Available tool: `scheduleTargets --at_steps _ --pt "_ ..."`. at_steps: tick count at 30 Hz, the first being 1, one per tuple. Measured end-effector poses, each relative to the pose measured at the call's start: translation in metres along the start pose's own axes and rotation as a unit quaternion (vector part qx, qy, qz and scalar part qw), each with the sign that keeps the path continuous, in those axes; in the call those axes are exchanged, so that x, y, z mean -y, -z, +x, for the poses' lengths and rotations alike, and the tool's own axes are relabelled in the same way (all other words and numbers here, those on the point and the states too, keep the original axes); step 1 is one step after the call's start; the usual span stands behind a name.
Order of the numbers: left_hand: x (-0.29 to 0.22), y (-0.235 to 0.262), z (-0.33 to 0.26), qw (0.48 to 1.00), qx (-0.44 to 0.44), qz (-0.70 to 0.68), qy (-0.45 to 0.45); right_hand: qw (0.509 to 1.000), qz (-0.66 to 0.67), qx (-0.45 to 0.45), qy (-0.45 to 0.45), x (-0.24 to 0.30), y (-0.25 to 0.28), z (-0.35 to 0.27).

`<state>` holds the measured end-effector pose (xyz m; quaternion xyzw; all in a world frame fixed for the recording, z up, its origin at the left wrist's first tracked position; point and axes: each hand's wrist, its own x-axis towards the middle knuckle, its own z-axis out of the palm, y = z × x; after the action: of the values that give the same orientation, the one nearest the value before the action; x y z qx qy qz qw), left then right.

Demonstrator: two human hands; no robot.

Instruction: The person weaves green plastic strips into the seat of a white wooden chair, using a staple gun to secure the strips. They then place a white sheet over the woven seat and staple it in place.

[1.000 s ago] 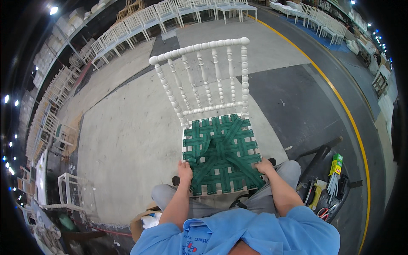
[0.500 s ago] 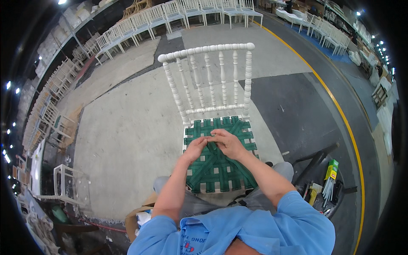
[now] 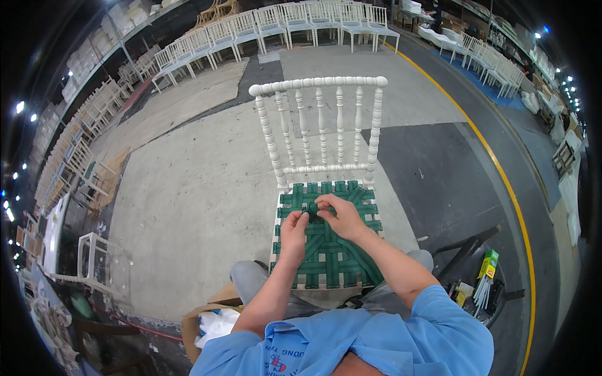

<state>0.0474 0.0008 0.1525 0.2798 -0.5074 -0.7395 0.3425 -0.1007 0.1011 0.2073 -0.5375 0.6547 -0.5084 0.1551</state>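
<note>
In front of me stands a white chair (image 3: pixel 324 168) with a back of turned spindles. Green webbing (image 3: pixel 326 274) is woven in a lattice across its seat frame, with some strips running diagonally on top. Above the middle of the seat, my left hand (image 3: pixel 293 237) pinches a loose green webbing strap (image 3: pixel 313 212) between thumb and fingers. My right hand (image 3: pixel 343 218) is closed on the same strap just to the right, its fingertips bent over it. The strap looks bunched or folded between the two hands; its exact shape is too small to make out.
At my right, a round dark stool (image 3: pixel 492 307) holds a green-and-yellow box, pale sticks and tools. A cardboard box (image 3: pixel 190 332) with white plastic sits at my left. Rows of white chairs (image 3: pixel 269 28) line the far side. A yellow line (image 3: pixel 492 147) crosses the floor.
My hands have drawn slightly apart, and the strap between them now looks more bunched. The whole view has shifted, so the chair appears a little lower and further right.
</note>
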Motion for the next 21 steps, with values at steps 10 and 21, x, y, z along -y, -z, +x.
scheduleTargets --at_steps 10,21 --pt "-0.002 0.008 0.002 0.998 0.001 -0.029 0.052 0.982 -0.114 0.034 0.146 -0.005 0.007 0.011" --pt "0.027 0.014 0.004 0.974 0.012 0.189 -0.128 0.993 -0.041 0.102 0.034 -0.022 -0.005 0.025"
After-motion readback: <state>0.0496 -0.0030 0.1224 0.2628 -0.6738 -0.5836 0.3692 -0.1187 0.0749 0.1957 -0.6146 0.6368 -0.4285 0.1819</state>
